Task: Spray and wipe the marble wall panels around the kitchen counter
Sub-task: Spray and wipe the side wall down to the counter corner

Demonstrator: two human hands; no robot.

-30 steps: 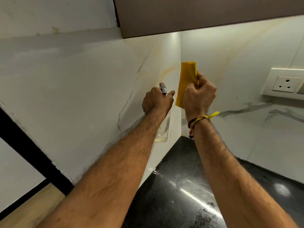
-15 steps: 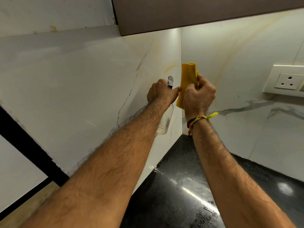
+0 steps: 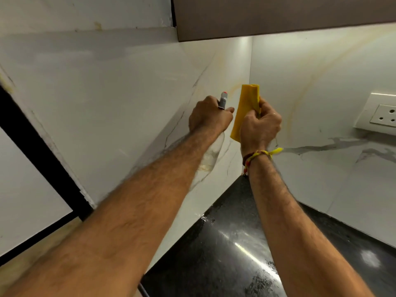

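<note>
My left hand (image 3: 209, 115) grips a clear spray bottle (image 3: 211, 155), whose grey nozzle with a red tip (image 3: 223, 99) points at the left marble wall panel (image 3: 107, 99). Close to its right, my right hand (image 3: 260, 125) holds a folded yellow cloth (image 3: 246, 106) upright in front of the corner. Neither the cloth nor the nozzle touches the wall. The right marble panel (image 3: 317, 82) has grey veins and a faint yellow streak. Most of the bottle is hidden behind my left wrist.
A black granite counter (image 3: 231, 243) with wet patches lies below the corner. A white wall socket (image 3: 383, 113) sits on the right panel. A brown cabinet underside (image 3: 278, 13) overhangs the corner. A black frame edge (image 3: 38, 151) ends the left panel.
Both hands rose slightly and the left hand moved right toward the cloth. The nozzle now stands higher and shows its red tip. The grip on bottle and cloth is unchanged.
</note>
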